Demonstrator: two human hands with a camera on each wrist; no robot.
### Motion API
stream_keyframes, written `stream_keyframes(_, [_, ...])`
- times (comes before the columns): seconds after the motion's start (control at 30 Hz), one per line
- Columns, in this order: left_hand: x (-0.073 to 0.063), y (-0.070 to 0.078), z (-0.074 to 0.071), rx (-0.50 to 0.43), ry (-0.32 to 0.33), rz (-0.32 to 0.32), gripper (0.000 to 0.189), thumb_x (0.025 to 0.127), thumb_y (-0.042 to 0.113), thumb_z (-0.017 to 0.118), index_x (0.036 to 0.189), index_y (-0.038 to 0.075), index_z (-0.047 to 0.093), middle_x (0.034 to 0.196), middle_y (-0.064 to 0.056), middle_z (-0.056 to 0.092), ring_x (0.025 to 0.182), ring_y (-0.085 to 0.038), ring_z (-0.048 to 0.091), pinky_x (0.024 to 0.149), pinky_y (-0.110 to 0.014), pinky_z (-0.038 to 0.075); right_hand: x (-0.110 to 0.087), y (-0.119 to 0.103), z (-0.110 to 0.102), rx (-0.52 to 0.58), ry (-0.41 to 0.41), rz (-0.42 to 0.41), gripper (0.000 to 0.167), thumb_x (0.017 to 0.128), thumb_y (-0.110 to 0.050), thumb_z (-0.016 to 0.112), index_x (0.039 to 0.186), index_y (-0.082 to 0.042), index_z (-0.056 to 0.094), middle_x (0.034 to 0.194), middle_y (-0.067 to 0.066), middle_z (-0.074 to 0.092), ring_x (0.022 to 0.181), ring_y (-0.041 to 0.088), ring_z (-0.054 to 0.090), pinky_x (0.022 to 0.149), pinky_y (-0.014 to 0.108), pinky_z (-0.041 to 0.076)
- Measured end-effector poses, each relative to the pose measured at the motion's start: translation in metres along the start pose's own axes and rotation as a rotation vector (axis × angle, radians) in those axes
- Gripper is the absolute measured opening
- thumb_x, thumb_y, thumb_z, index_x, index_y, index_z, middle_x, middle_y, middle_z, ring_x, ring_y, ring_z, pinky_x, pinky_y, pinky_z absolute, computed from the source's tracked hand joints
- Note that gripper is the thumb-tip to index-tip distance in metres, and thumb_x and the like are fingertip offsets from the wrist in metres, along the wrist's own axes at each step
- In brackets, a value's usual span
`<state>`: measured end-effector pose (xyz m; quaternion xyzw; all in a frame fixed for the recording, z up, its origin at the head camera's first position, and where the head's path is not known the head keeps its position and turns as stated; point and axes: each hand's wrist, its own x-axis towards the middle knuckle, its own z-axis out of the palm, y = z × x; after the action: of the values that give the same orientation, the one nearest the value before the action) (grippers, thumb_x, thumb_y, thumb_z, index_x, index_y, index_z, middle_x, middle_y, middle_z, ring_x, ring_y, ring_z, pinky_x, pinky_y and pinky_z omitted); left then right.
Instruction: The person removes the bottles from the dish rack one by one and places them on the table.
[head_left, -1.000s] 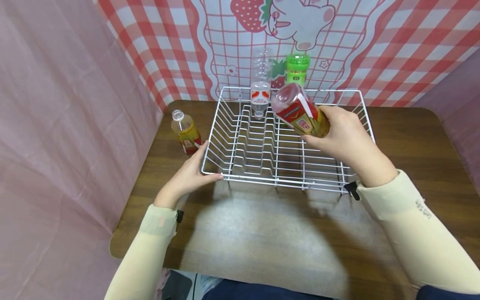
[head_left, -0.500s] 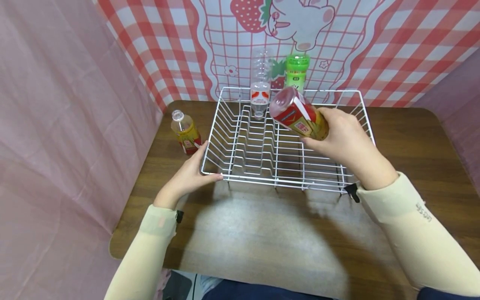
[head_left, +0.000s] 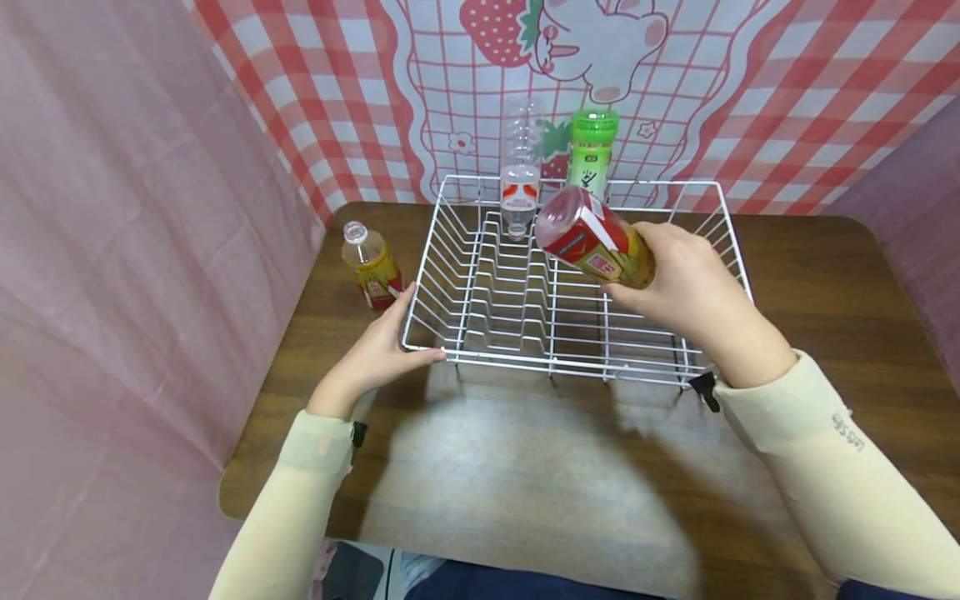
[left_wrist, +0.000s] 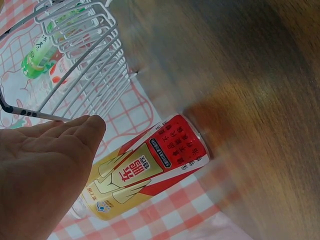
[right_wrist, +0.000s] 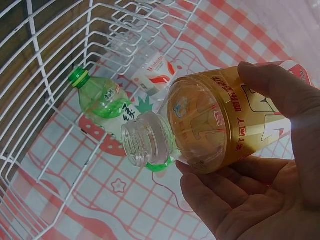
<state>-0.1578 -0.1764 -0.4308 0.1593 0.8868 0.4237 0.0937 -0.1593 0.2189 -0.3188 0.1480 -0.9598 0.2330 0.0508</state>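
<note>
My right hand (head_left: 686,279) grips an uncapped plastic drink bottle (head_left: 592,242) with a red and gold label over the rack. It is tilted, base up toward the back left; in the right wrist view its bare neck (right_wrist: 145,140) points down into the rack. My left hand (head_left: 378,346) holds the front left corner of the white wire dish rack (head_left: 553,364), thumb along the front rim, fingers against the left side. A matching uncapped bottle (head_left: 377,271) stands upright on the table, just beyond those fingers.
Along the rack's back side, a clear bottle (head_left: 520,192) stands neck down beside a green bottle (head_left: 592,154), its green cap (right_wrist: 78,77) pointing down. The wooden table (head_left: 525,475) meets a checked cloth (head_left: 337,100) behind and a pink curtain (head_left: 142,250) at the left.
My right hand and its bottle have shifted slightly toward the front and left, showing more of the green bottle behind. The left hand and rack stay in place.
</note>
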Motion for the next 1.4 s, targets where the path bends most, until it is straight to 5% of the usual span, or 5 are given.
stream_keyframes(0.5, [-0.001, 0.000, 0.000, -0.017, 0.009, -0.003, 0.113, 0.079, 0.038, 0.090, 0.164, 0.019, 0.018, 0.163, -0.011, 0.029, 0.143, -0.032, 0.034, 0.116, -0.052, 0.028, -0.006, -0.002, 0.002, -0.020, -0.012, -0.016, 0.063, 0.078, -0.026, 0.088, 0.126, 0.004, 0.058, 0.108, 0.022, 0.064, 0.091, 0.036, 0.061, 0.071, 0.055, 0.056])
stream_keyframes(0.83, [-0.005, 0.007, -0.006, 0.040, -0.004, -0.051, 0.119, 0.080, 0.051, 0.085, 0.165, 0.013, 0.010, 0.167, -0.014, 0.017, 0.149, -0.032, 0.022, 0.119, -0.050, 0.022, -0.008, -0.002, 0.003, -0.039, -0.015, -0.037, 0.063, 0.079, -0.026, 0.087, 0.126, 0.004, 0.058, 0.106, 0.022, 0.065, 0.086, 0.034, 0.062, 0.069, 0.053, 0.056])
stream_keyframes(1.4, [-0.006, 0.021, -0.015, 0.058, 0.004, 0.016, 0.113, 0.084, 0.050, 0.082, 0.165, 0.013, 0.012, 0.167, -0.015, 0.014, 0.151, -0.028, 0.013, 0.120, -0.048, 0.016, -0.010, -0.005, 0.005, -0.070, 0.011, -0.069, 0.062, 0.074, -0.022, 0.089, 0.122, 0.005, 0.059, 0.104, 0.020, 0.065, 0.085, 0.033, 0.062, 0.072, 0.051, 0.055])
